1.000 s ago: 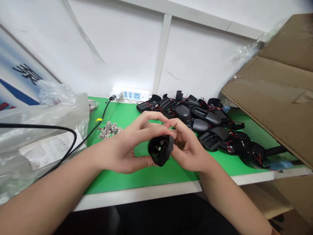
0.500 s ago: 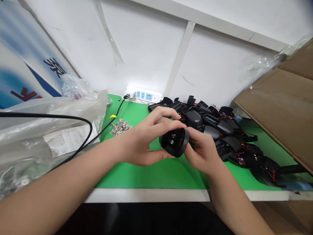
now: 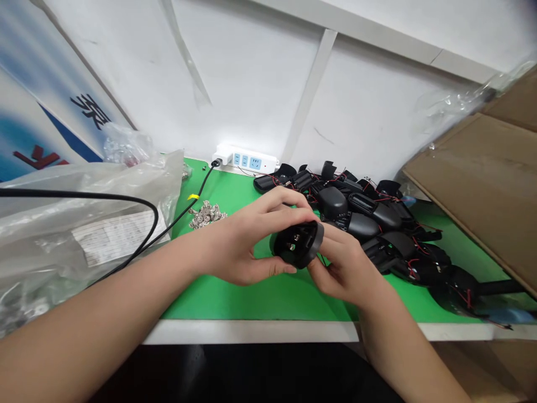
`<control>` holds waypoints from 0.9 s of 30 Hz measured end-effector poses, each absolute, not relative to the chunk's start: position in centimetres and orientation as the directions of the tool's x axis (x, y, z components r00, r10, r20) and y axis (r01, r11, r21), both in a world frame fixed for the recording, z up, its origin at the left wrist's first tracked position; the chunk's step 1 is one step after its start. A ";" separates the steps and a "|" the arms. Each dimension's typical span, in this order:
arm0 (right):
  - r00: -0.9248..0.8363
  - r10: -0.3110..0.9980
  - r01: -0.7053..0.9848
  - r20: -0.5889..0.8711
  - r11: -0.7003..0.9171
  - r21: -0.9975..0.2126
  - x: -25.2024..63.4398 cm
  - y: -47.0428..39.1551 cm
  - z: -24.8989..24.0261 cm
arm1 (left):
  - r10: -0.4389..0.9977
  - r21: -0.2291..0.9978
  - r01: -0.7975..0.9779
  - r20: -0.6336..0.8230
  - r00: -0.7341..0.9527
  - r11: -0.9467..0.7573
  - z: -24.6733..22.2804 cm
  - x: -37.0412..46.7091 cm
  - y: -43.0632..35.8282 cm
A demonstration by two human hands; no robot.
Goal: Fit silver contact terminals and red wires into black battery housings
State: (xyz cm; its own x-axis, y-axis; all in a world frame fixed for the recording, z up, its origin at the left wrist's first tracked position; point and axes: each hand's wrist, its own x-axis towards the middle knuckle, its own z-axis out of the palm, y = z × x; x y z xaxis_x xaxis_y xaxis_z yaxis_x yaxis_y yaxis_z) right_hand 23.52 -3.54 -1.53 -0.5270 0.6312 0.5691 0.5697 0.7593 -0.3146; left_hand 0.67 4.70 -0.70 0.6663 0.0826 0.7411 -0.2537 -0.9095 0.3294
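Observation:
A black rounded plastic housing (image 3: 298, 246) is held above the green mat, its hollow end facing me. Small metal contacts show inside it. My left hand (image 3: 255, 238) is closed around its left side, thumb below and fingers over the top. My right hand (image 3: 346, 260) is closed at the housing's right rim, with its fingertips partly hidden behind it. A pile of similar black housings with red wires (image 3: 364, 215) lies behind and to the right of my hands. Small silver metal parts (image 3: 206, 214) are heaped left of my left hand.
A white power strip (image 3: 255, 161) sits against the wall with a black cable (image 3: 184, 215) plugged in. Clear plastic bags with a paper label (image 3: 113, 238) cover the left side. A cardboard box (image 3: 482, 173) leans in from the right. The table's white front edge (image 3: 251, 331) is near me.
My right hand has shifted slightly down along the housing's rim. The housing has turned a little in my left hand, which keeps its grip. The view has moved slightly.

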 end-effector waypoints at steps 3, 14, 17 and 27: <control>-0.522 0.636 0.559 0.568 0.758 -0.336 23.5 -3.6 -1.6 | 0.067 0.349 -0.279 0.723 0.688 -0.895 -0.7 0.5 4.8; -0.521 0.696 0.582 0.494 0.713 -0.391 23.6 -3.7 -1.3 | 0.073 0.410 -0.275 0.659 0.749 -0.870 -0.5 0.3 4.6; -0.533 0.701 0.586 0.473 0.710 -0.391 23.6 -3.7 -1.2 | 0.063 0.410 -0.287 0.659 0.750 -0.866 -0.6 0.4 4.7; -0.545 0.668 0.566 0.506 0.739 -0.367 23.1 -3.9 -1.2 | 0.051 0.420 -0.299 0.646 0.761 -0.857 -0.4 0.5 4.4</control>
State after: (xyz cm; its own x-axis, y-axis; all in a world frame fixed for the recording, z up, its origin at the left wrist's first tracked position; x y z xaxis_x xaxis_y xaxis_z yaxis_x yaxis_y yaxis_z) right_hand 23.15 -3.95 -1.20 -0.5446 0.6685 0.5065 0.5657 0.7386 -0.3666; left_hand 0.49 4.41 -0.41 0.7615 0.0510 0.6462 -0.2990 -0.8569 0.4200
